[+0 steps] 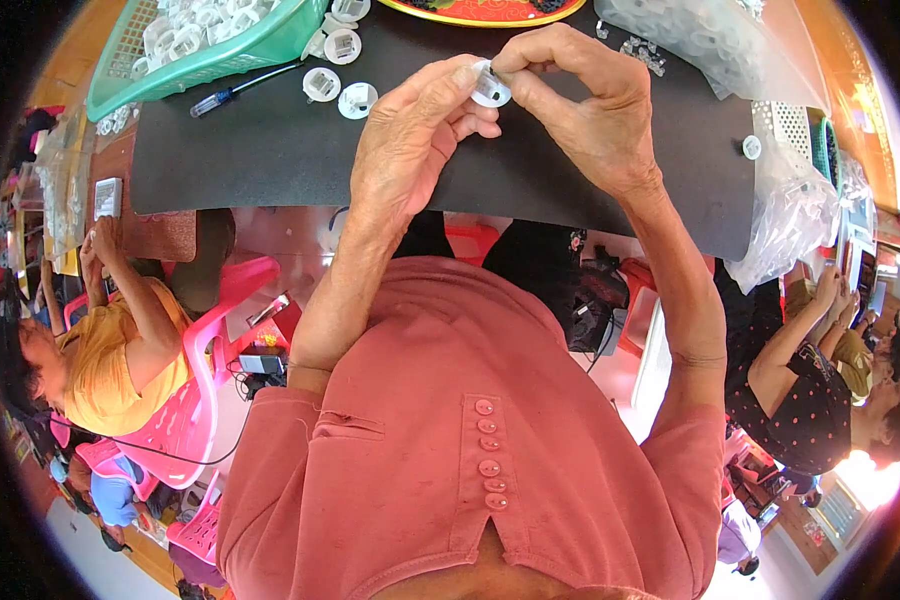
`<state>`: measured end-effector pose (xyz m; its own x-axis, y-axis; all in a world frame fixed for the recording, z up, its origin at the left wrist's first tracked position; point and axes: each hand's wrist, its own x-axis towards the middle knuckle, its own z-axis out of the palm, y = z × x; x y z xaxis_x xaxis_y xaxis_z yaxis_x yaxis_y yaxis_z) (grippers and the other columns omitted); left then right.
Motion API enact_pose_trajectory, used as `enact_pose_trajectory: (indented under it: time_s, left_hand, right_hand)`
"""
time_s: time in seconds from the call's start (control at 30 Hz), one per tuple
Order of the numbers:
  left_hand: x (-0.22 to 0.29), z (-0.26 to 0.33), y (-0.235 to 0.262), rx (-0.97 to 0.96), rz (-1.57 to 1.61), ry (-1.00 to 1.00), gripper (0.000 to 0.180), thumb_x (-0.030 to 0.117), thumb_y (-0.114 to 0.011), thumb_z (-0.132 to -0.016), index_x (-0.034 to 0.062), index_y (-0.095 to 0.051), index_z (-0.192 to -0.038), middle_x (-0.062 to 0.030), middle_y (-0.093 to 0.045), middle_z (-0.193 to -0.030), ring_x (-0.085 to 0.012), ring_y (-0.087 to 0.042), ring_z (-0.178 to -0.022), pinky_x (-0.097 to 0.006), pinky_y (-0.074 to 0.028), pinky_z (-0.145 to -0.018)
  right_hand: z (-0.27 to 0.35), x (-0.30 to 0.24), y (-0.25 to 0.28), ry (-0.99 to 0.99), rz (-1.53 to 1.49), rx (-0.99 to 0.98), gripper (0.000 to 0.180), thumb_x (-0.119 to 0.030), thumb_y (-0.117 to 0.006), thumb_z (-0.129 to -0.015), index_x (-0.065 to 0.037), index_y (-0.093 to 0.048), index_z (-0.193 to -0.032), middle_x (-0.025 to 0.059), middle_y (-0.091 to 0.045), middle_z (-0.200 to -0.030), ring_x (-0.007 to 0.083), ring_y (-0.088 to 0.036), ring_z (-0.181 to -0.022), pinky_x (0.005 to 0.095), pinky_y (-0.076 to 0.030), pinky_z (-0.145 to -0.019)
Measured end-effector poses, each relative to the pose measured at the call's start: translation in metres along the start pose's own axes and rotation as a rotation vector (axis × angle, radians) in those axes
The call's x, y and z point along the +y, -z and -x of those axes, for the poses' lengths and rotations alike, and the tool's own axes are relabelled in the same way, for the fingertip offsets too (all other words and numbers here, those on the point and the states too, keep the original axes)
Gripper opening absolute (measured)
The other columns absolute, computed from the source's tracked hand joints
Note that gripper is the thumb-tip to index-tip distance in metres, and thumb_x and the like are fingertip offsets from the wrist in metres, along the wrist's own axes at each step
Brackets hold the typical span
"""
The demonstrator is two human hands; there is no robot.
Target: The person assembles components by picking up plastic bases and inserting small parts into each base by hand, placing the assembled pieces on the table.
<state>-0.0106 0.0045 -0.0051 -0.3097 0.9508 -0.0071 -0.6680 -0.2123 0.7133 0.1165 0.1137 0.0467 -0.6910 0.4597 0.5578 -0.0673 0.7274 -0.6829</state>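
Observation:
Above the dark table mat (270,160), my left hand (405,135) pinches a small round white plastic part (488,92) between thumb and fingers. From the other side, my right hand (595,115) has thumb and forefinger closed at the part's upper edge. A tiny dark piece seems to show at those fingertips, too small to name. Similar round white parts (358,100) lie on the mat to the left of my hands, beside a screwdriver (232,92) with a blue, see-through handle.
A green basket (105,75) heaped with white parts stands at the far left. Beyond my hands sits a red tray (485,14) with dark pieces. Small clear pieces (645,58) and a plastic bag of parts (715,45) lie far right. Other people work on both sides.

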Motion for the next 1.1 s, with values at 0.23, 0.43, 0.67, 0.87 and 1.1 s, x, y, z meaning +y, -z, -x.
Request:
enact_pose_trajectory:
  time_s: [0.23,0.43,0.67,0.87,1.1]
  left_hand:
    - [0.001,0.0,0.0,0.0,-0.012,0.015,0.03,0.017,-0.057,-0.092,-0.0055,-0.057,-0.112,-0.0116,-0.063,-0.093,-0.0165,-0.062,-0.079,-0.031,-0.053,-0.072]
    - [-0.001,0.002,-0.004,0.038,-0.084,-0.019,0.029,0.016,-0.058,-0.091,-0.0051,-0.058,-0.111,-0.0105,-0.063,-0.091,-0.016,-0.062,-0.077,-0.03,-0.053,-0.071]
    - [-0.002,0.0,-0.005,0.024,-0.064,-0.025,0.027,0.015,-0.058,-0.091,-0.0051,-0.059,-0.109,-0.0101,-0.064,-0.09,-0.0159,-0.062,-0.076,-0.03,-0.054,-0.071]
    - [-0.002,0.0,-0.002,0.015,-0.026,-0.021,0.027,0.016,-0.057,-0.092,-0.0049,-0.059,-0.109,-0.0102,-0.064,-0.091,-0.0159,-0.063,-0.077,-0.03,-0.054,-0.071]
    - [-0.003,0.002,-0.008,0.105,-0.081,-0.02,0.028,0.015,-0.059,-0.091,-0.0047,-0.06,-0.11,-0.0087,-0.063,-0.092,-0.0137,-0.061,-0.079,-0.029,-0.052,-0.074]
  right_hand:
    - [0.003,0.001,-0.005,-0.005,0.017,0.048,0.012,0.003,-0.064,-0.073,-0.004,-0.065,-0.083,0.003,-0.065,-0.076,0.0109,-0.062,-0.07,0.0239,-0.049,-0.066]
    - [0.002,-0.003,-0.003,0.076,0.171,0.011,0.01,-0.001,-0.065,-0.074,-0.006,-0.065,-0.083,0.006,-0.064,-0.077,0.0159,-0.063,-0.07,0.0266,-0.049,-0.066]
    - [0.01,0.002,-0.004,-0.008,0.167,0.033,0.013,-0.004,-0.066,-0.075,-0.006,-0.066,-0.088,0.0072,-0.063,-0.08,0.0224,-0.063,-0.072,0.0297,-0.049,-0.066]
    - [0.021,0.006,-0.01,0.128,0.306,0.06,0.019,-0.006,-0.066,-0.076,-0.006,-0.065,-0.094,0.008,-0.06,-0.087,0.0248,-0.06,-0.08,0.0332,-0.049,-0.068]
    - [0.023,-0.002,-0.014,0.16,0.376,0.034,0.024,-0.009,-0.069,-0.074,-0.005,-0.064,-0.096,0.0064,-0.058,-0.089,0.0231,-0.058,-0.079,0.0334,-0.049,-0.067]
